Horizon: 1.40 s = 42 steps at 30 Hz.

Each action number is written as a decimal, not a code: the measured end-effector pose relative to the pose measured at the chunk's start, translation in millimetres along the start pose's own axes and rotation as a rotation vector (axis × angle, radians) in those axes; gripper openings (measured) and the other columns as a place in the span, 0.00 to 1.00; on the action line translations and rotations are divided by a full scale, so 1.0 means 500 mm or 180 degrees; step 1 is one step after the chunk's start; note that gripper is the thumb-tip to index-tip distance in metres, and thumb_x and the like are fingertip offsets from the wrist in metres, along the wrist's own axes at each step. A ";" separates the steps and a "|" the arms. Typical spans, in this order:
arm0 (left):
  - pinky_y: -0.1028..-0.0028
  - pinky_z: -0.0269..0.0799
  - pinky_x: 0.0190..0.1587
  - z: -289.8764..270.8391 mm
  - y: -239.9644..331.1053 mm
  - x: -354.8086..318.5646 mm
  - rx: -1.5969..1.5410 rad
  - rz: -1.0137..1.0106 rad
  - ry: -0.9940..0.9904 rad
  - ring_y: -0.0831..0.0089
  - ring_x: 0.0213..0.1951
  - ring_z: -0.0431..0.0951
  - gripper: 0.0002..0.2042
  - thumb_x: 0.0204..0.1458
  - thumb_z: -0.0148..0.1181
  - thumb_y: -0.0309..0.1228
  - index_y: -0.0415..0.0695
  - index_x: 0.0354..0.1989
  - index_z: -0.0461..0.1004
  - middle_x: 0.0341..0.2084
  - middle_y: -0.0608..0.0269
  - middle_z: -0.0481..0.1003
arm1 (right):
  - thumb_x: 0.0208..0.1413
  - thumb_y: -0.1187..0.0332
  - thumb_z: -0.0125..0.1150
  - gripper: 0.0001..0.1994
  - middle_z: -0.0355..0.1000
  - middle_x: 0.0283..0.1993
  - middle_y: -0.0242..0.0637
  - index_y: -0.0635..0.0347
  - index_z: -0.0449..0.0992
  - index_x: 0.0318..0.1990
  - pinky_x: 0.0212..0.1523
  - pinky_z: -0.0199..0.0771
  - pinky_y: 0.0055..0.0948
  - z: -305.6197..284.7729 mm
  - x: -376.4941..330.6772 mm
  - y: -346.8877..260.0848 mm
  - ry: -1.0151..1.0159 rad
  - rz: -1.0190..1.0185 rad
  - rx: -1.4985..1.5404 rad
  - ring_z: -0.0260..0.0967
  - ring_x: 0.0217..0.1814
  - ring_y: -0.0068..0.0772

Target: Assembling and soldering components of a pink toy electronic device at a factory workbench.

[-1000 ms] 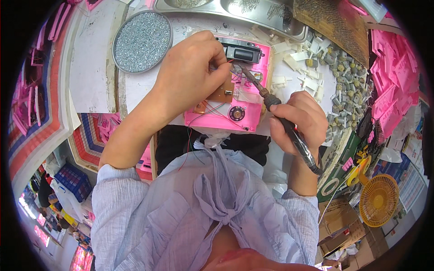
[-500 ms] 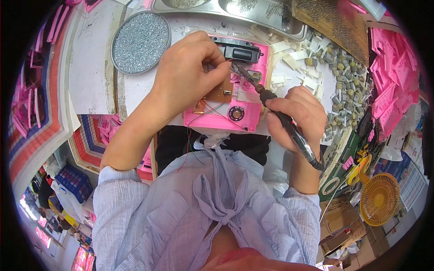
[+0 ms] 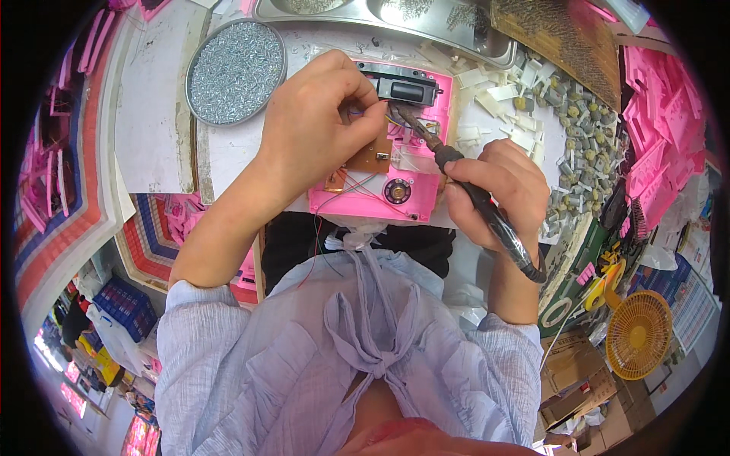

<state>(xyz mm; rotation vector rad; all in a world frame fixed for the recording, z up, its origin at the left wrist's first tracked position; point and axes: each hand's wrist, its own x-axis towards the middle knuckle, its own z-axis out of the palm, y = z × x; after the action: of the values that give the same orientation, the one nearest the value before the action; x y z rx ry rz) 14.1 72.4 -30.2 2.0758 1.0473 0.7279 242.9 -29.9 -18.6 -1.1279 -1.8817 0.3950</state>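
A pink plastic housing (image 3: 420,199) lies on the table before me, with a brown circuit board (image 3: 370,158), a small round speaker (image 3: 397,191) and a black plastic part (image 3: 407,92) in it. My right hand (image 3: 498,194) is closed around the dark handle of a soldering iron (image 3: 484,207). The iron's tip points up and left, at the wiring below the black part. Over the housing's left side, my left hand (image 3: 327,114) pinches a thin wire (image 3: 384,106) near that tip. Loose red and green wires (image 3: 318,243) hang off the housing's near edge.
A round dish of small metal screws (image 3: 236,73) stands at the left, and a metal tray (image 3: 319,17) at the back. White plastic pieces (image 3: 508,102) and several small motors (image 3: 578,144) lie to the right. Pink parts (image 3: 661,129) are piled beyond, above an orange fan (image 3: 639,334).
The soldering iron has shifted very slightly, its tip still by the wiring. My left hand keeps its pinch in nearly the same place.
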 end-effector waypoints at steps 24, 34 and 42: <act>0.68 0.75 0.30 0.012 -0.005 -0.003 0.0263 0.0303 0.0208 0.65 0.28 0.78 0.07 0.46 0.70 0.27 0.41 0.27 0.76 0.28 0.62 0.73 | 0.36 0.79 0.73 0.15 0.65 0.21 0.30 0.56 0.82 0.36 0.26 0.63 0.32 -0.008 0.002 -0.016 -0.0112 0.0002 -0.0242 0.64 0.21 0.35; 0.68 0.76 0.31 0.007 0.000 -0.003 0.0235 0.0236 0.0146 0.65 0.28 0.79 0.07 0.46 0.70 0.27 0.41 0.27 0.76 0.29 0.61 0.74 | 0.37 0.79 0.73 0.14 0.65 0.20 0.31 0.59 0.82 0.37 0.24 0.60 0.30 -0.032 -0.015 -0.019 0.0155 0.0040 -0.0041 0.63 0.20 0.33; 0.71 0.74 0.31 -0.011 0.053 -0.034 0.0301 0.0681 -0.0133 0.68 0.29 0.77 0.10 0.47 0.73 0.25 0.43 0.36 0.78 0.31 0.63 0.73 | 0.42 0.80 0.69 0.14 0.68 0.21 0.36 0.63 0.80 0.40 0.24 0.62 0.32 -0.080 -0.050 -0.029 0.0466 0.0120 -0.0038 0.64 0.20 0.36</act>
<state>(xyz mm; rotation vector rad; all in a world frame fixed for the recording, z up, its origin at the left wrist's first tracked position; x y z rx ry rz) 13.2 48.2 -9.2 2.2993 0.8598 0.7483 272.2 -64.7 0.2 -1.1701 -1.7395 0.3140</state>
